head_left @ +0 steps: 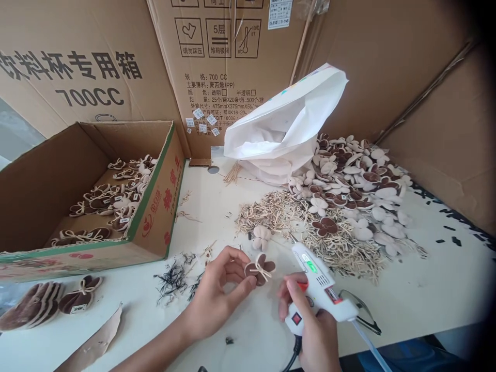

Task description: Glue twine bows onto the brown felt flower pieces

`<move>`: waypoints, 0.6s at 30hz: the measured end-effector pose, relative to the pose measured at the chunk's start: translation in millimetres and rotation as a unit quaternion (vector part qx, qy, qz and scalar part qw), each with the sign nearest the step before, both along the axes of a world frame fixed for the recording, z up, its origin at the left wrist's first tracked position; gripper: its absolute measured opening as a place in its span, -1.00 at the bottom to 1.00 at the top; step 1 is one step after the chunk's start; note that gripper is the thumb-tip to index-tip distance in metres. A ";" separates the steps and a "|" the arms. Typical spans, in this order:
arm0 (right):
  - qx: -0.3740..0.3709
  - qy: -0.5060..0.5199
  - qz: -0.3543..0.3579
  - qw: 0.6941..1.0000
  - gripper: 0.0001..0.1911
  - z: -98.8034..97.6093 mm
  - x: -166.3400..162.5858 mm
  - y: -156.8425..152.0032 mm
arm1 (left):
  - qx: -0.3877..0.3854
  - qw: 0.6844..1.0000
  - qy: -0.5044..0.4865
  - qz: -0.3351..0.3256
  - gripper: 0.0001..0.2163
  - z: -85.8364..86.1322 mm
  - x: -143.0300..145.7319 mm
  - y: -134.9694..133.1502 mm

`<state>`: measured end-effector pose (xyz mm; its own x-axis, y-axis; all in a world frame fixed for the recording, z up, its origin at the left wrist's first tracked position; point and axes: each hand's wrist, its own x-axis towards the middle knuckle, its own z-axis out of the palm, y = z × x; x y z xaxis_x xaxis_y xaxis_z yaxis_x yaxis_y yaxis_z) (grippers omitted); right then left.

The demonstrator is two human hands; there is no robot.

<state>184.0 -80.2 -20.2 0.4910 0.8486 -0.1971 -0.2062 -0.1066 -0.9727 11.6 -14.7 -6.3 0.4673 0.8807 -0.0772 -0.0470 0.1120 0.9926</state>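
My left hand [220,289] pinches a small brown plush bunny-shaped piece [254,274] by its edge, thumb in front. A cream cord bow lies across its face. In my right hand [310,325] is a white hot glue gun [313,274] with a green-lit display, its nozzle pointing up and to the left. The nozzle and the bunny piece are apart. Just behind my left hand a cream plush piece [261,237] lies face down beside a heap of short cream cord bows [267,212]. A glue stick [370,343] sticks out of the gun's rear.
A cardboard box [153,206] at left holds several finished-looking bunny pieces. A white bag [287,139] stands behind a pile of plush pieces [349,175]. Eyeglasses [366,315] lie beside the gun. Black threads [174,281] and stacked brown plush pieces [33,307] are at left.
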 end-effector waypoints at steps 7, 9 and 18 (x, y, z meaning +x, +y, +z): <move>-0.021 -0.012 0.012 1.000 -0.64 -4.1 -0.2 0.3 | -0.047 0.996 -0.019 -0.074 -0.78 4.7 -0.6 -0.7; -0.033 -0.008 0.013 0.999 -0.64 -3.3 -0.1 0.4 | -0.037 0.994 0.004 -0.099 -0.81 7.9 0.3 -1.8; -0.034 -0.012 0.035 0.999 -0.68 3.8 -4.9 0.1 | -0.021 0.991 0.017 -0.133 -0.80 13.7 -3.0 -1.8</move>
<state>179.1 -80.1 -16.3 0.4360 0.8661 -0.2446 -0.1736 -0.1858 -0.9671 8.7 -16.4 7.4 0.6788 0.7226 -0.1306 0.0225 0.1572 0.9873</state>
